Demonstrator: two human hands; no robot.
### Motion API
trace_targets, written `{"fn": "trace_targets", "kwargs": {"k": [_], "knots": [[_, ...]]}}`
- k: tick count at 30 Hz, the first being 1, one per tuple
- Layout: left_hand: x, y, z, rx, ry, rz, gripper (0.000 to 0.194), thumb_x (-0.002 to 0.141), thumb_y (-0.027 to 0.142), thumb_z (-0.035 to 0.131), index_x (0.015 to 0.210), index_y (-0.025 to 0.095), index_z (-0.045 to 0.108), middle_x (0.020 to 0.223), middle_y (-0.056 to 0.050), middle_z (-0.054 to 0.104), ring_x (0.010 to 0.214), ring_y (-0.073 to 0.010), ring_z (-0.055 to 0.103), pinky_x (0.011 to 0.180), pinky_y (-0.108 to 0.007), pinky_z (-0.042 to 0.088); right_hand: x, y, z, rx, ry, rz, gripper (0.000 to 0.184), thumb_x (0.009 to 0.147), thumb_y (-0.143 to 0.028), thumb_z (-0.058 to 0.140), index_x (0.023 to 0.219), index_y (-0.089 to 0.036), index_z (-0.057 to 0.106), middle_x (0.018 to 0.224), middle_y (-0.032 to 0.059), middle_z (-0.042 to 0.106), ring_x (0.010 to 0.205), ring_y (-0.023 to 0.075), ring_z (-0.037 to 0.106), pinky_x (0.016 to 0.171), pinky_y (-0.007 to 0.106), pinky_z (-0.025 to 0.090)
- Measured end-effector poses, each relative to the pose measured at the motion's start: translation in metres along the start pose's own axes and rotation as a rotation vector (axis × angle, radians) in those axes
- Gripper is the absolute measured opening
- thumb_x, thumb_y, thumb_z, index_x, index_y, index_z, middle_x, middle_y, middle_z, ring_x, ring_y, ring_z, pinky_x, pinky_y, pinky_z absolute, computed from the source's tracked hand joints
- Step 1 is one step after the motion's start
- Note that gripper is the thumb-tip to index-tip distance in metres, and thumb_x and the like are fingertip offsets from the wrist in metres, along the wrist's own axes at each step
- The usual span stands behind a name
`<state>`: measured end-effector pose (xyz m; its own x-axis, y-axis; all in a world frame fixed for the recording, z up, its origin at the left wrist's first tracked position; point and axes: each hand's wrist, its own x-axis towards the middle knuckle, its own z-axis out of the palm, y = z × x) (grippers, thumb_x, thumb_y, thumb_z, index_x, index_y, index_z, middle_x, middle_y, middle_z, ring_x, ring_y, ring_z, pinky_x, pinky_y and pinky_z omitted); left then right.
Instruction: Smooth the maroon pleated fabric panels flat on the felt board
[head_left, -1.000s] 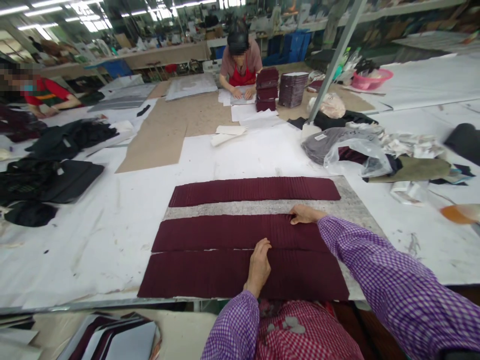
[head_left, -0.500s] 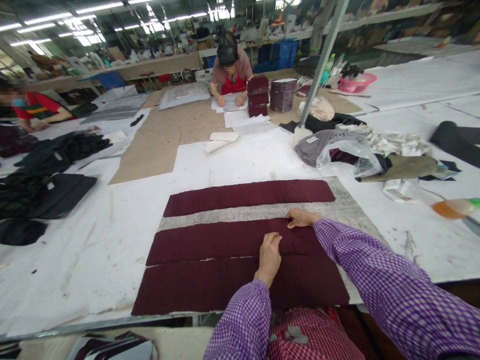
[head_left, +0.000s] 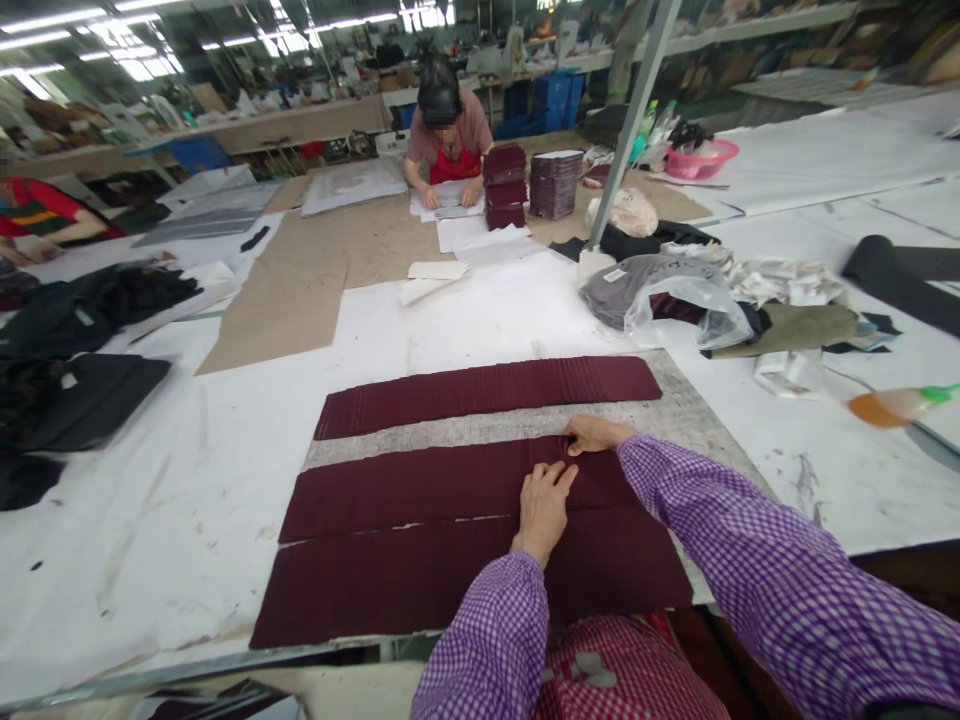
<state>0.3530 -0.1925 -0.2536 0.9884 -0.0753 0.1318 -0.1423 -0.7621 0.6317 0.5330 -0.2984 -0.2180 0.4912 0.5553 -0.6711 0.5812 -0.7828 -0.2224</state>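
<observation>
Three rows of overlapped maroon fabric pieces lie on a grey speckled board (head_left: pixel 697 420). The far row (head_left: pixel 487 393) is set apart by a strip of bare board. The middle row (head_left: pixel 405 485) and the near row (head_left: pixel 375 580) almost touch along a thin gap. My left hand (head_left: pixel 544 508) rests on the middle row with its fingers a little apart. Just beyond it, my right hand (head_left: pixel 596 435) pinches the far edge of the middle row between thumb and fingers. Its fingertips are partly hidden.
A metal post (head_left: pixel 634 130) rises from the table beyond the board. Plastic-bagged cloth (head_left: pixel 690 300) and a bottle of orange liquid (head_left: pixel 889 407) lie right. Dark garments (head_left: pixel 97 400) lie left. A co-worker (head_left: pixel 450 130) bends over papers beside maroon stacks (head_left: pixel 505 187).
My left hand has gone from fingers bunched together to fingers spread and lower on the cloth, closer to my right hand. The right hand keeps its place at the edge. The view has shifted slightly.
</observation>
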Motion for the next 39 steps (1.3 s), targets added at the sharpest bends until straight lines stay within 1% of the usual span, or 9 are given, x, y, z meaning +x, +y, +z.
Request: {"fn": "trace_targets", "kwargs": {"k": [3,6,12,17,22,27,31,36,39], "knots": [[0.003,0.003,0.002,0.056,-0.037,0.001,0.042,0.086,0.011,0.043,0.123,0.027,0.055,0.127,-0.010,0.055,0.109,-0.0293,0.047,0.083,-0.048,0.047,-0.002,0.000,0.006,-0.006,0.097,0.057,0.024,0.090,-0.033,0.058,0.106,-0.015,0.061,0.108,0.0061,0.064,0.094,0.0202,0.062,0.082,0.041,0.052],[0.003,0.004,0.003,0.089,-0.056,-0.006,0.042,0.085,0.009,0.043,0.120,0.027,0.057,0.129,-0.010,0.053,0.111,-0.0300,0.045,0.083,-0.048,0.045,-0.009,0.011,0.014,-0.016,0.216,0.130,0.026,0.090,-0.033,0.058,0.110,-0.016,0.060,0.112,0.0071,0.062,0.096,0.0206,0.062,0.084,0.042,0.051],[0.004,0.006,0.001,0.109,-0.075,-0.030,0.040,0.087,0.011,0.042,0.121,0.028,0.056,0.130,-0.009,0.052,0.112,-0.0302,0.044,0.083,-0.048,0.045,-0.047,0.045,0.035,0.010,0.491,0.197,0.027,0.091,-0.033,0.056,0.113,-0.017,0.058,0.113,0.0072,0.062,0.095,0.0199,0.061,0.083,0.041,0.051],[0.004,0.005,0.003,0.115,-0.090,-0.047,0.041,0.087,0.012,0.043,0.122,0.029,0.055,0.131,-0.008,0.051,0.115,-0.0302,0.042,0.085,-0.048,0.044,-0.071,0.043,0.066,-0.003,0.735,0.192,0.024,0.092,-0.030,0.054,0.112,-0.018,0.058,0.117,0.0076,0.059,0.106,0.0226,0.056,0.091,0.045,0.046],[0.002,0.006,0.004,0.135,-0.080,-0.063,0.041,0.087,0.013,0.043,0.123,0.030,0.054,0.133,-0.006,0.051,0.117,-0.0292,0.041,0.088,-0.048,0.043,-0.070,0.045,0.089,-0.007,0.880,0.217,0.027,0.092,-0.029,0.053,0.116,-0.018,0.056,0.120,0.0086,0.057,0.107,0.0235,0.055,0.091,0.045,0.045],[0.000,0.008,0.003,0.189,-0.089,-0.058,0.043,0.087,0.014,0.045,0.126,0.033,0.050,0.145,0.002,0.042,0.118,-0.0259,0.040,0.091,-0.044,0.043,-0.056,0.059,0.082,0.007,0.839,0.046,0.026,0.089,-0.031,0.057,0.111,-0.018,0.059,0.110,0.0074,0.061,0.100,0.0222,0.057,0.090,0.044,0.046],[0.003,0.008,0.001,0.213,-0.108,-0.061,0.042,0.088,0.015,0.043,0.126,0.033,0.050,0.141,0.005,0.047,0.116,-0.0247,0.041,0.089,-0.042,0.044,-0.040,0.059,0.066,0.030,0.753,-0.065,0.024,0.091,-0.030,0.055,0.111,-0.018,0.059,0.102,0.0059,0.063,0.092,0.0197,0.059,0.084,0.041,0.049],[0.005,0.008,-0.001,0.185,-0.130,-0.057,0.039,0.089,0.017,0.043,0.124,0.033,0.051,0.141,0.005,0.047,0.115,-0.0243,0.040,0.088,-0.042,0.043,-0.027,0.053,0.048,0.063,0.624,-0.081,0.018,0.092,-0.030,0.055,0.101,-0.017,0.062,0.099,0.0042,0.064,0.085,0.0165,0.062,0.078,0.037,0.052],[0.005,0.008,-0.001,0.151,-0.134,-0.063,0.039,0.088,0.017,0.047,0.124,0.033,0.051,0.141,0.005,0.047,0.116,-0.0243,0.038,0.090,-0.043,0.041,-0.022,0.054,0.043,0.076,0.573,-0.056,0.018,0.092,-0.031,0.055,0.100,-0.016,0.062,0.101,0.0045,0.064,0.087,0.0169,0.062,0.079,0.037,0.052]]}}
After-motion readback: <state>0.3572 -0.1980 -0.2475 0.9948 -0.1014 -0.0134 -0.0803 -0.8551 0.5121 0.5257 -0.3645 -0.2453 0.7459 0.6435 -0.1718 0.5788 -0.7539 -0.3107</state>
